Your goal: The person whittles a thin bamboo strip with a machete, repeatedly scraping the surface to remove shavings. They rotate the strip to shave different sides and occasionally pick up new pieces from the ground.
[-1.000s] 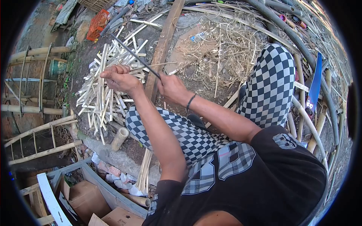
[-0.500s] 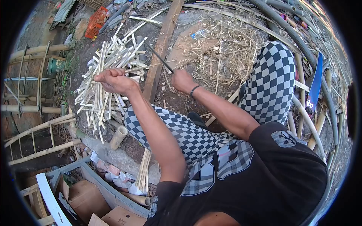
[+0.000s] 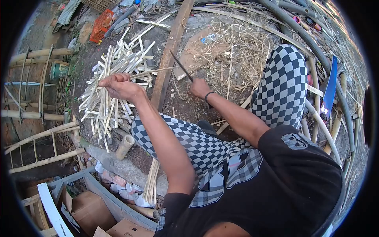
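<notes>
My left hand (image 3: 123, 87) is closed around one end of a thin bamboo strip (image 3: 153, 71), whose free end points right across a wooden plank (image 3: 172, 43). In my right hand (image 3: 200, 87) is a knife (image 3: 181, 65), its narrow dark blade slanting up and left, close to the strip's tip. Beneath and beside my left hand lies a heap of pale split bamboo sticks (image 3: 106, 114). Curled bamboo shavings (image 3: 248, 59) cover the ground beyond my right hand.
A blue-bladed saw (image 3: 331, 89) lies to the right of my checkered knee, near long bamboo poles (image 3: 321, 122). A short bamboo tube (image 3: 125, 147) stands by my left knee. At the lower left are cardboard boxes (image 3: 92, 209); an orange crate (image 3: 101, 25) lies at the far left.
My right hand and the knife have moved to the right, along the strip toward its free end. My left hand has barely moved.
</notes>
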